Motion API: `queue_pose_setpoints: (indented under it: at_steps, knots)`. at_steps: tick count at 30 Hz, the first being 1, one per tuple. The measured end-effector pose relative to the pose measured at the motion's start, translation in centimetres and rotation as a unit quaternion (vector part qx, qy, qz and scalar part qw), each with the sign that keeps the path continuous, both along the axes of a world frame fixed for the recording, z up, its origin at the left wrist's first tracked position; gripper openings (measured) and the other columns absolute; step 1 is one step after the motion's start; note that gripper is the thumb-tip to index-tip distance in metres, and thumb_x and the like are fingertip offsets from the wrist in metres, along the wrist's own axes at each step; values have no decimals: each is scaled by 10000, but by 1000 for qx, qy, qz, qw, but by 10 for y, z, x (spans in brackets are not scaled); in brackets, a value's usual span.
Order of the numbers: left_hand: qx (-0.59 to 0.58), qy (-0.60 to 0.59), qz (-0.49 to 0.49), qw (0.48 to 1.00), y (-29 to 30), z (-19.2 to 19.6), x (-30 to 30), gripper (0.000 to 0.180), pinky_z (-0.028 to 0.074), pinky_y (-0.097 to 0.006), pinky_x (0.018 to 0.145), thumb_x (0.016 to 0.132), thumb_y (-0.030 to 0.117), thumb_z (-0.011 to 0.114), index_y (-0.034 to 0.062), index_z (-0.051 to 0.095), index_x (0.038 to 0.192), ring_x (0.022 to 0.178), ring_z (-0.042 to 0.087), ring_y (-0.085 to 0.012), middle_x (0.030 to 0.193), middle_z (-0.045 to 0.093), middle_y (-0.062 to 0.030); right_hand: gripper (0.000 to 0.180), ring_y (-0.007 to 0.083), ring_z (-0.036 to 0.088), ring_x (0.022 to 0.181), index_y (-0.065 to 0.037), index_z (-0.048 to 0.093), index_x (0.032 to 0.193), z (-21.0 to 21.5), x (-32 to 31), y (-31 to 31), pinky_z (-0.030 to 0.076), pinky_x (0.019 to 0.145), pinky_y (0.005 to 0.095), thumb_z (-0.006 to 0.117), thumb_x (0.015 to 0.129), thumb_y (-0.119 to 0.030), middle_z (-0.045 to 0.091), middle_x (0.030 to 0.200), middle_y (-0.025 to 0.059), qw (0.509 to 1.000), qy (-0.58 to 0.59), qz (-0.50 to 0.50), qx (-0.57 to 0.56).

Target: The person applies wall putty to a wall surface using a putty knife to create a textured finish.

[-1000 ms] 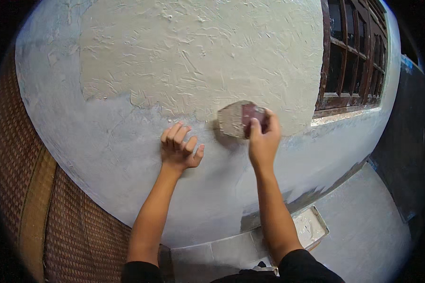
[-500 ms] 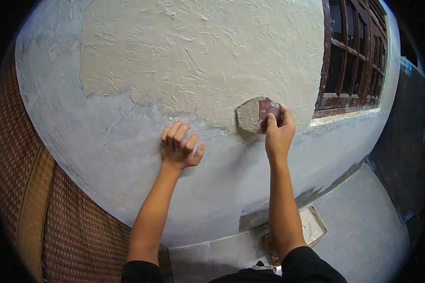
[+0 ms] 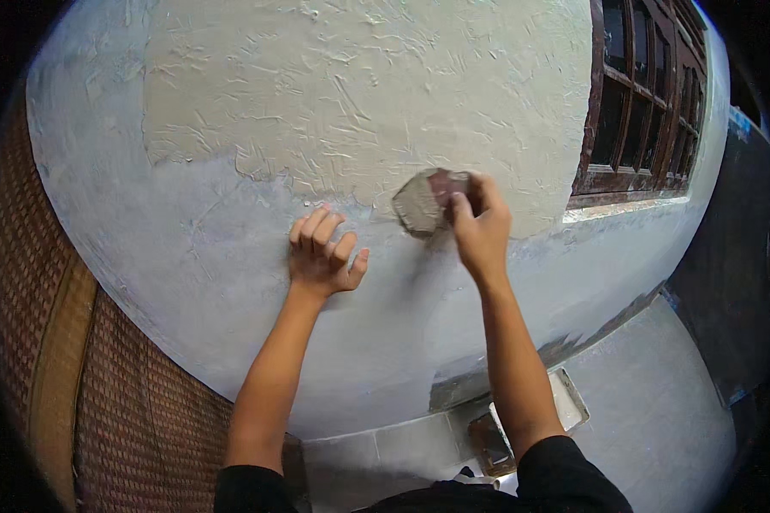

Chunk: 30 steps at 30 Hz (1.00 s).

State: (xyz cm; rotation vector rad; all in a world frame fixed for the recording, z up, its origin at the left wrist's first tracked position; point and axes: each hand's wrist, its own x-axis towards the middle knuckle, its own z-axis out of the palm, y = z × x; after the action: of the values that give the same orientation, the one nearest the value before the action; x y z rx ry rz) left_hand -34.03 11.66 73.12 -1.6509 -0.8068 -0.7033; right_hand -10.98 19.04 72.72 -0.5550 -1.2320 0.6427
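Note:
My right hand (image 3: 486, 231) pinches a flat putty spreader (image 3: 419, 205) between thumb and fingers. Pale putty coats much of its face, and a reddish-brown patch shows beside my thumb. The spreader is at the lower edge of a rough cream putty layer (image 3: 334, 94) on the wall; whether its edge presses on the wall I cannot tell. To its left, my left hand (image 3: 323, 255) holds nothing, with bent fingers spread apart. Its fingertips are at the wall, just below the ragged putty border. Smoother grey-white wall (image 3: 205, 265) shows beneath that border.
A brown wooden window (image 3: 629, 103) with dark panes is at upper right. Woven brown matting (image 3: 145, 410) runs along the left. On the grey floor (image 3: 659, 393), a tray of whitish paste (image 3: 571, 398) is partly behind my right forearm. A dark panel (image 3: 719, 265) stands far right.
My right hand has moved left and slightly up with the spreader, which is now turned at a different angle. The left hand has barely shifted.

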Motion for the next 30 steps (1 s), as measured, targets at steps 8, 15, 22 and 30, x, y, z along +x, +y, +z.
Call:
queue_pose_setpoints:
  at_steps: [8, 15, 22, 30]
  knots:
    - [-3, -13, 0, 1000, -2, 1, 2, 316, 305, -416, 947, 795, 343, 569, 197, 421, 1033, 1152, 440, -251, 1130, 457, -49, 258, 212, 645, 812, 37, 583, 1087, 2, 17, -4, 500, 758, 336, 575, 831, 12, 652, 863, 153, 1000, -20, 0, 23]
    - [-1, -2, 8, 1000, -1, -1, 1, 333, 323, -435, 926, 798, 349, 576, 186, 422, 1044, 1145, 461, -297, 1121, 464, -82, 264, 222, 658, 842, 35, 599, 1087, 7, 43, 13, 506, 775, 327, 576, 824, 13, 678, 907, 152, 999, 39, -15, -11]
    - [2, -3, 6, 1000, 1, -2, 4, 334, 320, -433, 929, 795, 350, 581, 182, 423, 1037, 1146, 463, -303, 1120, 463, -83, 242, 241, 675, 812, 36, 601, 1051, 20, 46, 21, 516, 742, 332, 590, 811, 8, 675, 903, 184, 998, -9, -42, 34]
    - [3, 7, 8, 1000, 0, 1, 3, 343, 311, -436, 936, 794, 343, 585, 174, 426, 1047, 1151, 464, -307, 1135, 466, -87, 241, 240, 656, 828, 40, 599, 1049, 16, 34, 17, 501, 773, 320, 597, 811, 4, 670, 912, 186, 999, -31, -6, 12]
